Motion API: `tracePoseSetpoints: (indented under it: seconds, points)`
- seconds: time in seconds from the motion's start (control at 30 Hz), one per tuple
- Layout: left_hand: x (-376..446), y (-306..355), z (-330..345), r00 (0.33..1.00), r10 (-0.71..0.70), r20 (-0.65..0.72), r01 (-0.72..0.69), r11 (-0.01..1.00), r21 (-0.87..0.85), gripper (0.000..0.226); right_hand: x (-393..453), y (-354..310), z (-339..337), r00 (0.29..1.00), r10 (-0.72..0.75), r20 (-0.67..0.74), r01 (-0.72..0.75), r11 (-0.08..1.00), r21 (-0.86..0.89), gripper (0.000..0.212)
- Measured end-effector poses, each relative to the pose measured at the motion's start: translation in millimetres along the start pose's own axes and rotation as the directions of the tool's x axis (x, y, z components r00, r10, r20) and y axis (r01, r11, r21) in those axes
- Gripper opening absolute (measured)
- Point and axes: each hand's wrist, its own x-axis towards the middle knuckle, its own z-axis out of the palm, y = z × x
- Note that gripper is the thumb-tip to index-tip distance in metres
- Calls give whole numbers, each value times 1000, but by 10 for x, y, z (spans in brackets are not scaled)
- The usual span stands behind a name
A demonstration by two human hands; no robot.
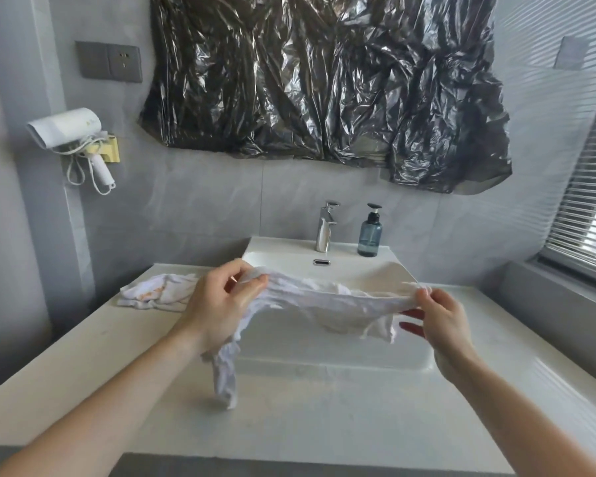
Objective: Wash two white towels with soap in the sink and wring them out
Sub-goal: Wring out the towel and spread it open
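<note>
We hold one white towel (pixel 327 301) stretched across the air above the sink (pixel 341 359), our two hands at its opposite ends. Our left hand (pixel 217 304) pinches the towel's left end between thumb and curled fingers, with the bunched cloth passing under the palm and a long tail of it hanging down past the wrist toward the front edge of the desk (pixel 289 421). Our right hand (pixel 441 321) grips the right end with the thumb and forefinger closed on the cloth, while the lower fingers are spread loosely beneath it. Between the hands the towel sags a little, its lower edge hanging in folds over the basin. The second towel (pixel 155 292) lies crumpled on the desk to the left of the sink, just behind our left hand, with faint orange marks on it. At the back of the sink stands the tap (pixel 326 232), and just to its right a dark blue soap bottle (pixel 370 232) with a black pump. On the wall at the left hangs a white hair dryer (pixel 69 127); above the sink a crinkled black plastic sheet (pixel 324 80) covers the wall.
</note>
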Motion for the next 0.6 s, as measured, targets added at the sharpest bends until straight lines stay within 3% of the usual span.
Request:
tracePoseSetpoints:
  seconds: [0.13,0.23,0.3,0.37,0.43,0.53,0.6]
  points:
    - [205,116,49,997,38,72,-55,967,249,17,162,-171,-120,1000,22,-5,-22,998,-65,25]
    - [419,148,86,984,-62,170,2,942,336,25,237,-161,-187,1000,20,-16,-22,990,-137,25]
    - [562,132,125,971,-148,185,94,957,275,31,253,-122,-235,999,20,-37,-24,993,-116,25]
    - [683,159,144,979,-167,116,157,983,91,32,243,-93,-273,998,14,-63,-21,994,-107,22]
    - [783,193,163,991,-123,57,123,992,6,34,202,-41,-301,997,13,-82,-25,989,-148,21]
    - [822,230,193,996,14,84,-37,960,277,28,96,119,-383,997,36,-70,-54,960,-276,24]
    - [829,157,215,993,24,111,-72,894,443,26,32,195,-453,996,60,-70,-77,961,-266,24]
